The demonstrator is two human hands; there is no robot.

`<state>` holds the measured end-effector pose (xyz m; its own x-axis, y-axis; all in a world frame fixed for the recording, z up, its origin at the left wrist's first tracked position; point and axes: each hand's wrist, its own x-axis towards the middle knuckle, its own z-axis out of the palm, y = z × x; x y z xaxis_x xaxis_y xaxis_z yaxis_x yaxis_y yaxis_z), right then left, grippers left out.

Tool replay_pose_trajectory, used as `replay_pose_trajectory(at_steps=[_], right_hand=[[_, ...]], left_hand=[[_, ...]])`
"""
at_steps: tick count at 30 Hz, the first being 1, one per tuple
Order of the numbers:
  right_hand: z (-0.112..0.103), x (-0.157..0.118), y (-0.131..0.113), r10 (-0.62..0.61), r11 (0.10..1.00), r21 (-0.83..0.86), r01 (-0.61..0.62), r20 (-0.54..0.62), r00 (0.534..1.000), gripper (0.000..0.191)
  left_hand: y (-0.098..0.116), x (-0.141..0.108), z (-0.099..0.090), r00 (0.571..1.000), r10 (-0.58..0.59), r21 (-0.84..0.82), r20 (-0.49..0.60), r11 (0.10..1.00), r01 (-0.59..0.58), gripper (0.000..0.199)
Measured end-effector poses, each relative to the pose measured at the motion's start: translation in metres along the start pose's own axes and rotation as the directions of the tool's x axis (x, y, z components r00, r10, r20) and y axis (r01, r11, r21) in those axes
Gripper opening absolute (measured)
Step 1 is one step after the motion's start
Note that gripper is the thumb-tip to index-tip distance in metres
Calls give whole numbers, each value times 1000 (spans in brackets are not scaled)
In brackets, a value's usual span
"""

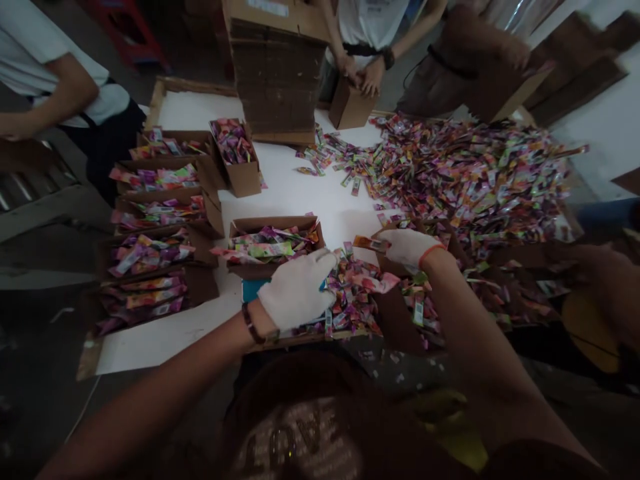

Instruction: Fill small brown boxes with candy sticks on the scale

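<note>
My right hand (407,247), in a white glove with an orange cuff, pinches a small orange-brown packet (367,241) by its end, beside an open carton (397,320). My left hand (300,290), also gloved, reaches over a heap of small pink and purple packets (353,300) with thumb and fingers apart. A flat blue object (253,289) is partly hidden beneath the left hand. Just beyond that hand stands an open cardboard box (277,271) filled with colourful packets.
Several packet-filled boxes (203,217) line the left side of the white table (150,350). A large pile of packets (465,173) covers the right side. One tall carton (280,80) stands at the back. Across the table, a person's hands (367,75) press on a box (353,107).
</note>
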<state>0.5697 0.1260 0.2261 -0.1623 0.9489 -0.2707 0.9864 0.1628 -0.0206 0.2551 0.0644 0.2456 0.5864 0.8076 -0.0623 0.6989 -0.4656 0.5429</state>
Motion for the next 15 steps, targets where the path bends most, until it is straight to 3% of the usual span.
replay_pose_trajectory(at_steps=[2,3,5,8,11,13,15], right_hand=[[-26,2,-17,8,999,-50,0,150,989,8],[-37,3,-31,-1,998,-59,14,206,978,19],[-53,10,-71,-90,996,3,91,196,976,38],[-53,30,-144,-299,947,170,273,149,943,43],[-39,52,-200,-323,946,132,297,275,906,50],[-38,58,-213,-305,952,84,293,302,903,46],[-48,53,-207,-309,951,90,295,250,918,41]], left_hand=[[-11,-4,-9,995,-91,151,37,985,84,38],[-21,-5,-17,986,-164,231,33,961,152,35],[-46,-2,-33,956,-293,372,30,891,262,35],[-78,12,-43,918,-371,465,139,843,270,39],[-90,23,-41,885,-399,443,241,857,266,41],[-87,22,-42,889,-402,430,220,858,282,40],[-79,18,-51,924,-355,418,141,867,269,39]])
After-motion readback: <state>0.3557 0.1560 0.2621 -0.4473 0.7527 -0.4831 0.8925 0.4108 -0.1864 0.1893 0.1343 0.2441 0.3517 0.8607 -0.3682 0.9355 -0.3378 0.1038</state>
